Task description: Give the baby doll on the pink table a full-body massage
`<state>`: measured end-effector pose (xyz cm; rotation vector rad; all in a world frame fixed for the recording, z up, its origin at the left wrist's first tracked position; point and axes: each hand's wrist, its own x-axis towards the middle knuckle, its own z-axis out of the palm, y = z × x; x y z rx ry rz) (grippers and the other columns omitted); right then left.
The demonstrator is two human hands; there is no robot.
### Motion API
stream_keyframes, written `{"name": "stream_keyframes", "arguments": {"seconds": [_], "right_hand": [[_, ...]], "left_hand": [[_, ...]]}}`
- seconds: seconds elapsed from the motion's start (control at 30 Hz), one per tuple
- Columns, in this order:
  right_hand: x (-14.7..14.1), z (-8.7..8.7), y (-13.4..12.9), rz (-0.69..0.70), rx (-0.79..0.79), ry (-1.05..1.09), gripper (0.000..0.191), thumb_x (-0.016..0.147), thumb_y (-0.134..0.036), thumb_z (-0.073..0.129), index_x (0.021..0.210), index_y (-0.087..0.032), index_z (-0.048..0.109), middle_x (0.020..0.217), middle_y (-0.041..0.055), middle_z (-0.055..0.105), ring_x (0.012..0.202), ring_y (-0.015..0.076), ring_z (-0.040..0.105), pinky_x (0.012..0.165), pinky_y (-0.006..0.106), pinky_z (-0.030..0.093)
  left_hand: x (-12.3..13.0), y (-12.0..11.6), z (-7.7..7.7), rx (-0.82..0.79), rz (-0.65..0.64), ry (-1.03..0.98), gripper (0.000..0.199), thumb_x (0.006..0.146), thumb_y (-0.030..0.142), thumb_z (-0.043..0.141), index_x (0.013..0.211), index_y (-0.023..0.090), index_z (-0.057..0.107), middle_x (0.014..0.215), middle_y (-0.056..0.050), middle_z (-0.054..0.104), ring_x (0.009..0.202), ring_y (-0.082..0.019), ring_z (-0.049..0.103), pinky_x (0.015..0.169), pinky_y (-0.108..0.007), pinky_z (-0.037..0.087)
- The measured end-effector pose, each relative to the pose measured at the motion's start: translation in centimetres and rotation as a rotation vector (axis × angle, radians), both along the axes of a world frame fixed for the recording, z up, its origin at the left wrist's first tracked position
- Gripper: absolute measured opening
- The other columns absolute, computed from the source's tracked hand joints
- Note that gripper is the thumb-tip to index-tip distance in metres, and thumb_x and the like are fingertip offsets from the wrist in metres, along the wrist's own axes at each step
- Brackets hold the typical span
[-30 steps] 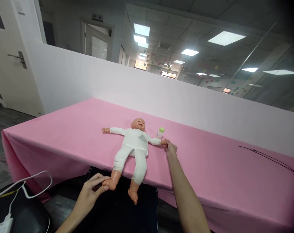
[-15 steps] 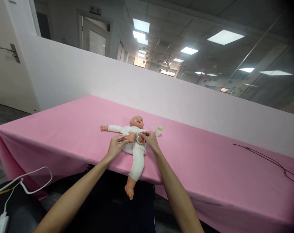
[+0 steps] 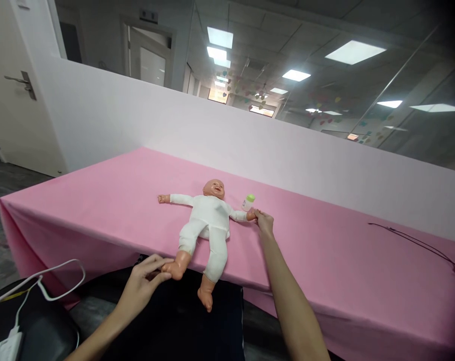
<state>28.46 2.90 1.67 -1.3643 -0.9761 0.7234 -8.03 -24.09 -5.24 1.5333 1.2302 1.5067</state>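
A baby doll [image 3: 211,213] with a white cloth body lies on its back on the pink tablecloth [image 3: 137,200], its head away from me. My left hand [image 3: 146,281] pinches the doll's foot on the left, which sticks out past the table's front edge. The other foot hangs over that edge, untouched. With the fingers of my right hand [image 3: 265,222] I grip the doll's hand on the right, its arm stretched out sideways. Just behind that grip stands a small baby bottle [image 3: 248,202] with a green cap.
A thin black cable [image 3: 411,240] lies on the table at the right. At the lower left, a white power strip [image 3: 5,348] and white cord rest on a black seat [image 3: 50,326]. Behind the table runs a white partition [image 3: 250,145] with glass above.
The doll's left-side leg, folded up over its belly before, is now stretched down toward me in my left hand. My right hand has drawn the doll's arm outward to the right.
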Motion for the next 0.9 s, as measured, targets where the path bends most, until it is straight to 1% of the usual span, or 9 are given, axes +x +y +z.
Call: {"name": "stream_keyframes", "arguments": {"seconds": [0.13,0.2,0.3,0.37,0.47,0.6,0.73,0.83,0.9], "right_hand": [[-2.5,3.1,-0.6,0.247,0.159,-0.057,0.035,0.066,-0.050,0.086,0.071,-0.017,0.075,0.068,0.0021,0.067,0.056,0.0114,0.049,0.053,0.027,0.041],[-4.6,3.7,-1.4,0.419,0.196,-0.171,0.038,0.068,-0.053,0.086,0.079,-0.017,0.079,0.076,0.0053,0.072,0.058,0.0124,0.052,0.052,0.027,0.041],[-7.8,2.8,-3.1,0.604,0.121,-0.348,0.041,0.071,-0.055,0.084,0.075,-0.015,0.079,0.071,0.0062,0.072,0.058,0.0147,0.054,0.051,0.027,0.040],[-8.9,2.2,-3.7,0.620,0.119,-0.399,0.040,0.075,-0.055,0.081,0.074,-0.015,0.078,0.067,0.0050,0.070,0.060,0.0157,0.056,0.052,0.027,0.041],[-8.1,2.5,-2.8,0.541,0.169,-0.382,0.039,0.075,-0.054,0.081,0.077,-0.015,0.078,0.068,0.0051,0.071,0.059,0.0160,0.057,0.052,0.028,0.044],[-4.0,3.2,0.3,0.260,0.203,-0.222,0.039,0.070,-0.053,0.083,0.079,-0.016,0.077,0.080,0.0077,0.076,0.060,0.0156,0.059,0.052,0.028,0.047],[-0.5,0.5,1.2,0.009,0.051,-0.098,0.037,0.063,-0.049,0.085,0.057,-0.019,0.064,0.057,0.0020,0.064,0.055,0.0149,0.055,0.049,0.026,0.042],[0.2,-1.0,0.5,-0.029,0.027,-0.067,0.040,0.063,-0.049,0.084,0.053,-0.020,0.059,0.050,-0.0013,0.056,0.048,0.0134,0.049,0.046,0.027,0.039],[-0.1,-0.4,0.2,-0.001,0.045,-0.052,0.038,0.064,-0.049,0.085,0.056,-0.019,0.062,0.053,-0.0007,0.059,0.050,0.0128,0.049,0.049,0.027,0.043]], "left_hand": [[1.6,5.7,4.0,0.114,0.014,-0.073,0.021,0.089,0.040,0.077,0.098,0.023,0.085,0.085,-0.004,0.068,0.081,-0.020,0.067,0.070,-0.028,0.056],[2.8,9.6,5.4,0.136,0.046,-0.124,0.027,0.085,0.041,0.080,0.104,0.022,0.085,0.094,-0.006,0.074,0.090,-0.023,0.070,0.078,-0.032,0.059],[4.4,14.3,5.8,0.065,-0.037,-0.232,0.033,0.083,0.043,0.081,0.100,0.016,0.084,0.107,-0.012,0.080,0.104,-0.030,0.073,0.094,-0.041,0.057],[4.9,15.5,5.5,0.022,-0.090,-0.288,0.038,0.081,0.045,0.083,0.101,0.014,0.083,0.112,-0.014,0.081,0.109,-0.033,0.073,0.100,-0.045,0.055],[4.2,13.6,5.0,-0.012,-0.065,-0.280,0.044,0.078,0.045,0.085,0.109,0.015,0.083,0.113,-0.013,0.081,0.109,-0.034,0.073,0.098,-0.046,0.056],[1.5,6.8,3.4,-0.034,-0.043,-0.105,0.032,0.085,0.045,0.080,0.106,0.021,0.084,0.104,-0.008,0.080,0.100,-0.029,0.074,0.087,-0.037,0.057],[-0.2,1.2,-0.1,-0.085,-0.072,0.030,0.025,0.085,0.045,0.080,0.097,0.024,0.086,0.082,-0.004,0.073,0.076,-0.022,0.069,0.069,-0.029,0.054],[-0.3,0.5,-1.2,-0.102,-0.079,0.017,0.024,0.085,0.044,0.080,0.098,0.025,0.087,0.083,-0.004,0.074,0.077,-0.022,0.070,0.069,-0.028,0.054],[0.0,1.7,-0.1,-0.087,-0.074,-0.001,0.022,0.086,0.043,0.079,0.094,0.024,0.086,0.086,-0.004,0.076,0.081,-0.022,0.071,0.073,-0.029,0.055]]}}
